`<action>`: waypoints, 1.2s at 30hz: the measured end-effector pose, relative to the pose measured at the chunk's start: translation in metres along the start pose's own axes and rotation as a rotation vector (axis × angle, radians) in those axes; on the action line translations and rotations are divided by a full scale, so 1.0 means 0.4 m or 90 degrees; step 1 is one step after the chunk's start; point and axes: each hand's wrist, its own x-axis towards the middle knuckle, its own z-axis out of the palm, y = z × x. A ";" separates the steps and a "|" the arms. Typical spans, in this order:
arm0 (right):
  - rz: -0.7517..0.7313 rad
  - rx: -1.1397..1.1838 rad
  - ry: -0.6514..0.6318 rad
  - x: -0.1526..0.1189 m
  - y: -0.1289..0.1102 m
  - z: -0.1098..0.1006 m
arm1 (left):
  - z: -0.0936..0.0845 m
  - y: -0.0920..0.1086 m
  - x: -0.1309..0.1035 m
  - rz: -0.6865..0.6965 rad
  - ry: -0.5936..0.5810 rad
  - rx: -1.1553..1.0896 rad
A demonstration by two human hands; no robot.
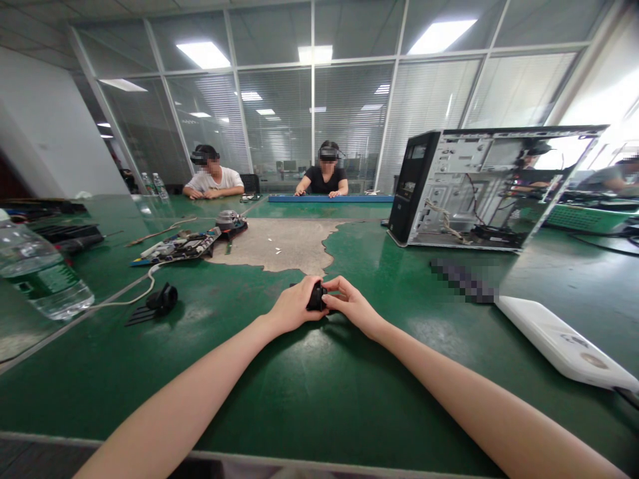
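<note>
My left hand is closed around a small black rounded part, low over the green table. From the other side, my right hand pinches the same part between thumb and fingertips. Much of the part is hidden by my fingers, so its exact kind does not show. Off to the left, a black part with a round end and flat slotted fins lies on the tabletop.
An open computer case stands at right. Nearer are a white power bank and a blurred dark object. On the left are a circuit board, a white cable and a water bottle. Two people sit across the table.
</note>
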 end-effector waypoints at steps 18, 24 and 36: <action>-0.003 -0.017 -0.004 -0.001 0.007 -0.001 | -0.006 0.005 0.000 0.001 -0.006 0.005; 0.028 -0.063 0.019 0.003 0.012 -0.006 | -0.006 0.006 0.001 0.001 -0.006 0.003; -0.004 -0.024 -0.006 -0.005 -0.005 0.004 | -0.005 0.005 -0.001 0.000 -0.007 0.005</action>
